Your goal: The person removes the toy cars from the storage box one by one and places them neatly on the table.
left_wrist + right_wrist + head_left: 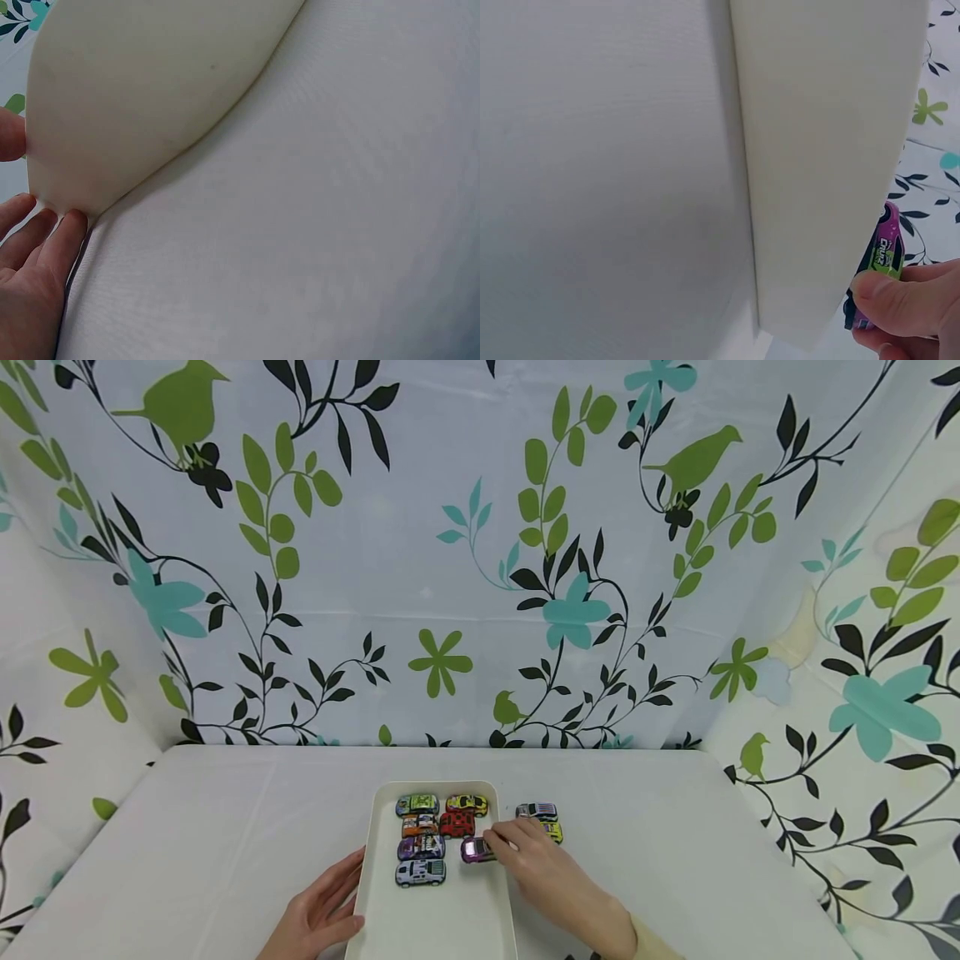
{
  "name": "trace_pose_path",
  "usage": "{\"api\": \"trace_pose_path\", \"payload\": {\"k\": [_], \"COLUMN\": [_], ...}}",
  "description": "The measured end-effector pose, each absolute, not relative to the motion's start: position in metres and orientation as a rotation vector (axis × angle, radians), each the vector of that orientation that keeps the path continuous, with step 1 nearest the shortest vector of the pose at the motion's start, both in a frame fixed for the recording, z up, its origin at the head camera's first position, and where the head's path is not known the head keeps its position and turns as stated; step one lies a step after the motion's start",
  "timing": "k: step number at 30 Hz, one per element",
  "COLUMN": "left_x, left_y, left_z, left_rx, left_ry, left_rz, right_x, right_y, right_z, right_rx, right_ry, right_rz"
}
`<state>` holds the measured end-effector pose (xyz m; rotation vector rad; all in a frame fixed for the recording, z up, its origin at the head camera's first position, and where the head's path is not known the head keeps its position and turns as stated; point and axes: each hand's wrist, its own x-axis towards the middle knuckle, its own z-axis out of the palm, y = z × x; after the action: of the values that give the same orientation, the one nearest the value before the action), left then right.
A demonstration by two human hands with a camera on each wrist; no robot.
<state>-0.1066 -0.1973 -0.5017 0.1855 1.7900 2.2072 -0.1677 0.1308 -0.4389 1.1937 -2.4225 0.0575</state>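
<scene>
My right hand (536,864) pinches a purple toy car (476,850) by its end, over the right side of a white tray (442,922). In the right wrist view, thumb and fingers hold this purple and green car (885,244) just past the tray's wall (821,150). Fingertips of my left hand (318,906) touch the tray's left side; the left wrist view shows them against the outer wall (150,97). Inside the tray lie a green car (417,804), a yellow car (467,804), a red car (457,824) and several others in two columns.
Right of the tray, a silver-grey car (536,811) and a yellow-green car (554,832), partly hidden by my right hand, lie on the white table (637,810). A leaf-patterned curtain (480,610) stands behind and at both sides.
</scene>
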Motion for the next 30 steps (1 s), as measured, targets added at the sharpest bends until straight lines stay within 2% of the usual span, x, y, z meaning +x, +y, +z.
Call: {"api": "trace_pose_path", "payload": {"k": [30], "left_x": [-0.105], "left_y": [-0.196], "left_z": [-0.501], "left_rx": [0.167], "left_ry": [1.809], "left_rz": [2.210], "right_x": [-0.161], "right_y": [0.157], "right_z": [-0.462], "right_rx": [1.060], "right_ry": [-2.463], "right_rz": [0.462]}}
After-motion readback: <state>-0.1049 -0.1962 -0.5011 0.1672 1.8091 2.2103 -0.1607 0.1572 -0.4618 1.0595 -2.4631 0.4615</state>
